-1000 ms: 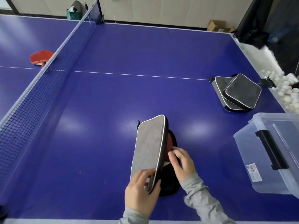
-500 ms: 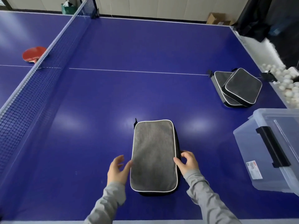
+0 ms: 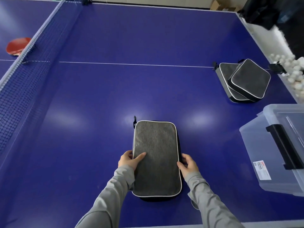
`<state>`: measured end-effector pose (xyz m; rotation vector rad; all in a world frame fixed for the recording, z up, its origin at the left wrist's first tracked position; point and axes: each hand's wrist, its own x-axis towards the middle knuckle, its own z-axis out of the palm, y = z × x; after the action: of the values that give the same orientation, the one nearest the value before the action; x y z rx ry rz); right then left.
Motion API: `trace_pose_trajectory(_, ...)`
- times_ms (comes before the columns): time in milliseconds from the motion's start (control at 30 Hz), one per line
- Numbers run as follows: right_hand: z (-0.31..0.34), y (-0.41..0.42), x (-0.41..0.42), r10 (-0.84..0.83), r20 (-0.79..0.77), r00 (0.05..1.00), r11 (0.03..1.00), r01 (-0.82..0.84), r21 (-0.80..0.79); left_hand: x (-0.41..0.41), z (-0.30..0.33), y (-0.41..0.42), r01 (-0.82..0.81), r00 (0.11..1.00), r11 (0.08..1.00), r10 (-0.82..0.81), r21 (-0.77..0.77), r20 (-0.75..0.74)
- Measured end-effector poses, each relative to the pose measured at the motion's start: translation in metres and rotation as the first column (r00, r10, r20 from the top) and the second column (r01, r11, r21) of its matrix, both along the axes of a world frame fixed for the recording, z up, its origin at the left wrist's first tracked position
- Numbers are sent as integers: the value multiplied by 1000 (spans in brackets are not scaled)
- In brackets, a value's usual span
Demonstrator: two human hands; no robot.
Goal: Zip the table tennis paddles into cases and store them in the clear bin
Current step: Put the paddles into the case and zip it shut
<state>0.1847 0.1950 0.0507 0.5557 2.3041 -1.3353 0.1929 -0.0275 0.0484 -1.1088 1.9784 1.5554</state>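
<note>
A grey paddle case [image 3: 156, 157] with white piping lies flat on the blue table, its lid folded down; no paddle shows. My left hand [image 3: 130, 160] holds its left edge, thumb on top of the lid. My right hand [image 3: 188, 164] touches the right edge with curled fingers. A black zipper pull [image 3: 134, 120] sticks out at the far left corner. Two more grey cases [image 3: 243, 81] lie stacked at the right. The clear bin [image 3: 256, 145] with a black handle stands at the right edge. A red paddle [image 3: 17, 46] lies beyond the net.
The net [image 3: 24, 69] runs along the left side. White balls [image 3: 294, 69] are heaped in a tray off the table's right edge, behind the bin. A cardboard box [image 3: 220, 4] sits on the floor at the back.
The case lid, held upright a second ago with the red paddle showing inside, has been folded down flat. My left hand has come back onto the case's left edge.
</note>
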Motion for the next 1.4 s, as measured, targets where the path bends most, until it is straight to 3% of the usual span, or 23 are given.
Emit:
trace_pose_trajectory(267,-2,8,-9,126,60,990,981,-134,137,-10,7,6,66,998,996,-66,52,2)
trace_pose_trajectory(533,-2,11,-13,150,40,988,971,-155,183,-4,10,18,-37,998,960,49,278,-37)
trace_pose_trajectory(800,7,24,-16,140,7,990,968,-138,210,8,12,41,-176,978,927,203,331,-49)
trace_pose_trajectory(933,23,29,4,72,-263,962,960,4,281,11,17,51,-269,953,911,299,313,-50)
trace_pose_trajectory(1067,41,28,46,15,-534,845,934,178,308,4,26,50,-424,885,852,462,307,-59)
trace_pose_trajectory(1200,54,1,76,31,-631,775,963,146,226,-11,49,42,-535,797,774,595,339,-101)
trace_pose_trajectory(1400,68,-53,68,37,-658,752,981,99,169,-28,88,34,-597,694,711,690,371,-206)
